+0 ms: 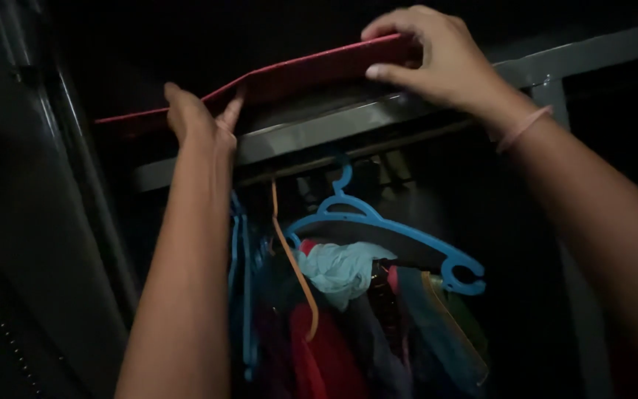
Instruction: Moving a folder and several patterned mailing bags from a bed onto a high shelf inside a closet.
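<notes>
Here we pinch the flat red piece with left hand and right hand; it may sag and slip off the grey shelf edge onto the blue hanger.

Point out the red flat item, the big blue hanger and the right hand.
red flat item (311, 70), head view, front edge.
blue hanger (378, 222), head view, right shoulder.
right hand (437, 59), head view, back.

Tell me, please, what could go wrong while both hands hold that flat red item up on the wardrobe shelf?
The flat red item already sags between the left hand and right hand, so it might bend or slip off the grey shelf edge. If it drops, it could strike the blue hanger and the clothes below.
</notes>
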